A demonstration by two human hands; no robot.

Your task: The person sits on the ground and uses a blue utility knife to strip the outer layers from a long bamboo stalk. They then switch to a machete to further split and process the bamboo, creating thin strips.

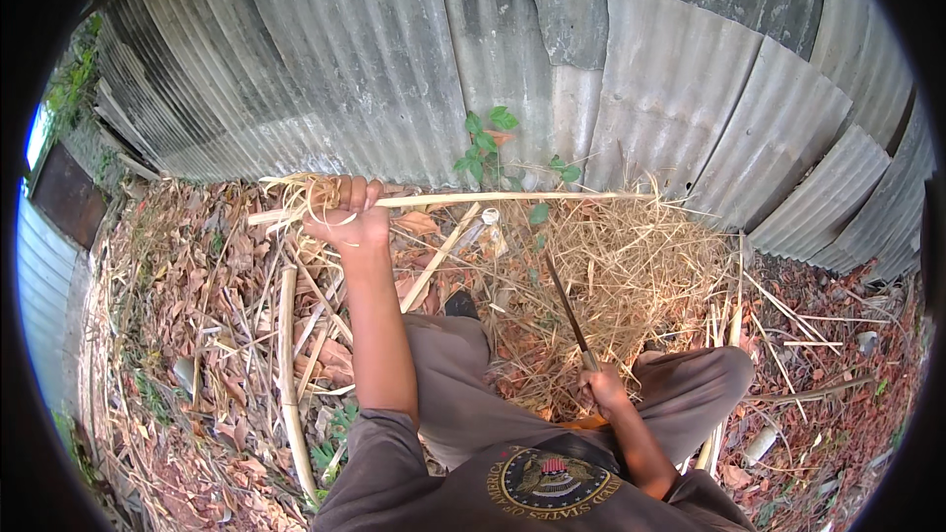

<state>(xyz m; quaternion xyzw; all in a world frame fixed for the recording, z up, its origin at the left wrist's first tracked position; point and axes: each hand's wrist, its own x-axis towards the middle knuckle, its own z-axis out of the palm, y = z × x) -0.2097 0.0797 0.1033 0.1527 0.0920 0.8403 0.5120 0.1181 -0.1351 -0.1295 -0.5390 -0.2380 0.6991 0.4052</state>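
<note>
My left hand (353, 222) is closed around one end of a long pale bamboo strip (512, 196), held out sideways in front of the metal wall. Thin curled shavings (299, 195) bunch at the fist, and a short end of the strip sticks out to its left. In my right hand (605, 389), low by my right knee, is the handle of a long knife (565, 305). Its dark narrow blade points forward and slightly left, apart from the strip. A heap of straw-like shavings (641, 276) lies on the ground beyond the blade.
Corrugated metal sheets (355, 59) form a wall across the far side. A small green plant (481, 150) grows against it. Dry leaves (197, 296) cover the ground at left, where a bamboo pole (289, 365) lies. Another split piece (440, 258) rests between my arm and the shavings.
</note>
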